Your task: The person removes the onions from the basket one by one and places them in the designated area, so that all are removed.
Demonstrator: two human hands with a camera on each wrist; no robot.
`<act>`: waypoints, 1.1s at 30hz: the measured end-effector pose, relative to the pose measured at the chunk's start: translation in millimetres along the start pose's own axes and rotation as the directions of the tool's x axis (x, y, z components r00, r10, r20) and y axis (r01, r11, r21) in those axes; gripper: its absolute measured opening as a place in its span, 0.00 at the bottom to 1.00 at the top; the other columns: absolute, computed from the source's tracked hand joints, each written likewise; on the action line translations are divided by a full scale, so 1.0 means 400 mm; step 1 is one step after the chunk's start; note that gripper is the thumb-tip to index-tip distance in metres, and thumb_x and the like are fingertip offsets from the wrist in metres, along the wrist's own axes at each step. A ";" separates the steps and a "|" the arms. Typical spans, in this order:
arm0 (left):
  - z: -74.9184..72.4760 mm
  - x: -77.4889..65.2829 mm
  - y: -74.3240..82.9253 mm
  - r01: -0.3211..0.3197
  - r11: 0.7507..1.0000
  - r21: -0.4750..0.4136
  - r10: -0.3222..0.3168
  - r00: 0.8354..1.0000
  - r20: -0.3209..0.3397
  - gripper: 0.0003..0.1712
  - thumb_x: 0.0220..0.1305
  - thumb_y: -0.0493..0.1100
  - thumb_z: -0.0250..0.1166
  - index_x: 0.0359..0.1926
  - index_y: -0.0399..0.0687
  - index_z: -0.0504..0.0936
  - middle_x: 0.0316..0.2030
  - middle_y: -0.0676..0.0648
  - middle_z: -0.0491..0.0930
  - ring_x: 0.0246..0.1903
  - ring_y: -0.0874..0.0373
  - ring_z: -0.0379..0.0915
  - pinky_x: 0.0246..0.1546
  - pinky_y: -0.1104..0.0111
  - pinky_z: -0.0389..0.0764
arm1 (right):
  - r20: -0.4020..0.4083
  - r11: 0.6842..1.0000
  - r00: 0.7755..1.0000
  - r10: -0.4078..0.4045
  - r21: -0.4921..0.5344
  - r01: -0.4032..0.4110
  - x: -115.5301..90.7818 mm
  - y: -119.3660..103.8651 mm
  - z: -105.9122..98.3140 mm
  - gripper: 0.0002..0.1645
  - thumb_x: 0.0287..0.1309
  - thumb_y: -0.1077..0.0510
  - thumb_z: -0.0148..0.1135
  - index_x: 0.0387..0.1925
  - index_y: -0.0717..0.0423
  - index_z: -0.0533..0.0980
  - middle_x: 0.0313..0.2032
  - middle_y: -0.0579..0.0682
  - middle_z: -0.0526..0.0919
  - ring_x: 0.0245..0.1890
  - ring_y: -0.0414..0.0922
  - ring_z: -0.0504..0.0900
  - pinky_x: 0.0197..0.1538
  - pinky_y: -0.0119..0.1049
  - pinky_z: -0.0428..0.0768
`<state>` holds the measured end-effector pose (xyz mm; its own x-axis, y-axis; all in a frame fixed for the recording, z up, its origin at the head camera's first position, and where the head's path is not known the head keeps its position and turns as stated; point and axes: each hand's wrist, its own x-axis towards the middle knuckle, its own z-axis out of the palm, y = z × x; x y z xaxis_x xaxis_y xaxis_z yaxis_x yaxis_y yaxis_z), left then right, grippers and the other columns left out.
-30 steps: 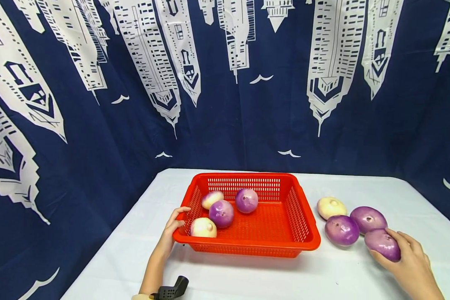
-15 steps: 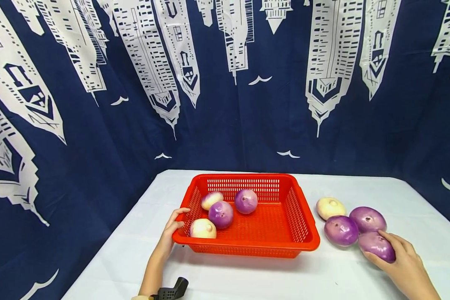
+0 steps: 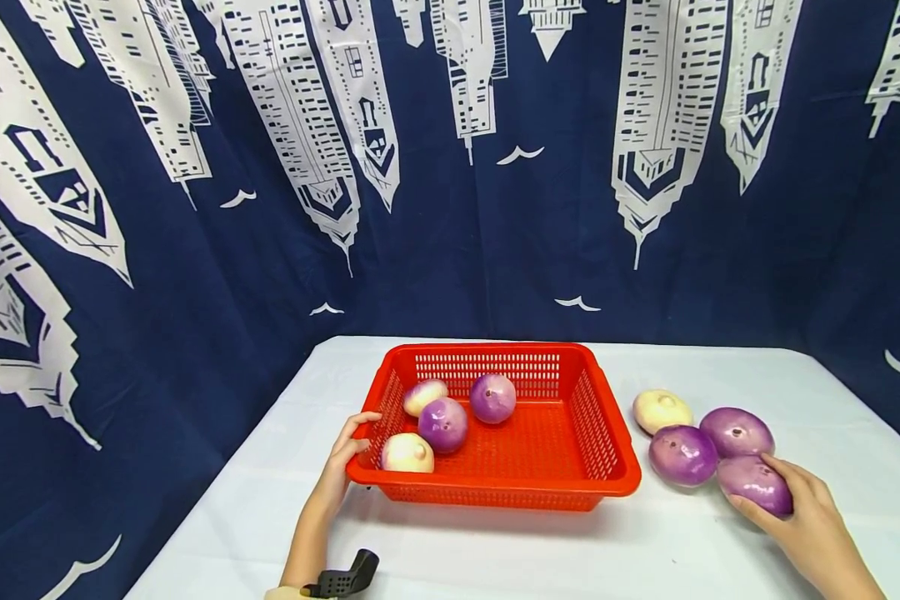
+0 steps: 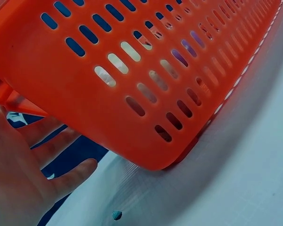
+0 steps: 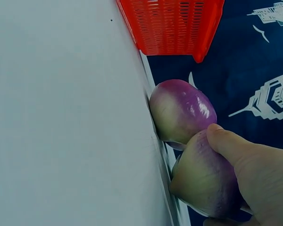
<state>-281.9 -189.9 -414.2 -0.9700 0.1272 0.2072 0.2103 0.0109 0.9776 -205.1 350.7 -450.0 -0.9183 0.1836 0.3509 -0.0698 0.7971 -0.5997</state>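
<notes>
My left hand point(image 3: 337, 462) grips the left rim of a red plastic basket point(image 3: 495, 485). In the left wrist view, fingers point(image 4: 73, 179) lie by the rim, against the basket's slotted outer wall point(image 4: 127, 113). On the right, my right hand point(image 3: 810, 508) holds a purple-and-white turnip point(image 3: 753, 483) on the table, thumb on its near side. The right wrist view shows the thumb on this turnip point(image 5: 205, 176), with another turnip point(image 5: 181, 110) beside it. Around it in the head view sit a purple turnip point(image 3: 682, 456), another purple turnip point(image 3: 737, 432) and a pale-side-up turnip point(image 3: 662, 412).
Several turnips lie in the basket's left half, among them a purple turnip point(image 3: 442, 425) and a pale turnip point(image 3: 407, 454). The white-covered table point(image 3: 540, 558) ends at a dark blue printed curtain point(image 3: 480, 275). A black device point(image 3: 345, 577) sits on my left wrist.
My right hand and its turnip have shifted slightly left, up against the neighbouring turnips, then stayed there. The left hand and the basket have not moved.
</notes>
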 end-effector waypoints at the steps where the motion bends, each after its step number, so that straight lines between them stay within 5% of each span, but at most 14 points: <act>1: 0.001 0.000 0.001 -0.002 1.000 -0.002 0.002 1.000 0.002 0.27 0.52 0.36 0.41 0.57 0.37 0.62 0.55 0.39 0.61 0.52 0.50 0.61 0.48 0.67 0.68 | 0.003 1.000 1.000 0.003 -0.002 -0.003 0.000 0.001 -0.001 0.46 0.55 0.48 0.57 0.64 0.70 0.50 0.57 0.80 0.49 0.59 0.75 0.46 0.54 0.72 0.46; 33: 0.000 -0.004 -0.003 -0.009 1.000 0.015 0.009 1.000 -0.022 0.26 0.52 0.36 0.41 0.56 0.37 0.63 0.53 0.40 0.63 0.50 0.53 0.63 0.49 0.64 0.66 | 0.025 1.000 1.000 0.013 0.010 -0.013 0.005 -0.012 -0.008 0.46 0.57 0.48 0.55 0.63 0.73 0.47 0.56 0.80 0.48 0.61 0.74 0.41 0.55 0.71 0.45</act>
<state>-280.7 -189.9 -415.8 -0.9705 0.1051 0.2172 0.2209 0.0246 0.9750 -205.3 349.1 -444.0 -0.9284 0.1793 0.3255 -0.0619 0.7891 -0.6111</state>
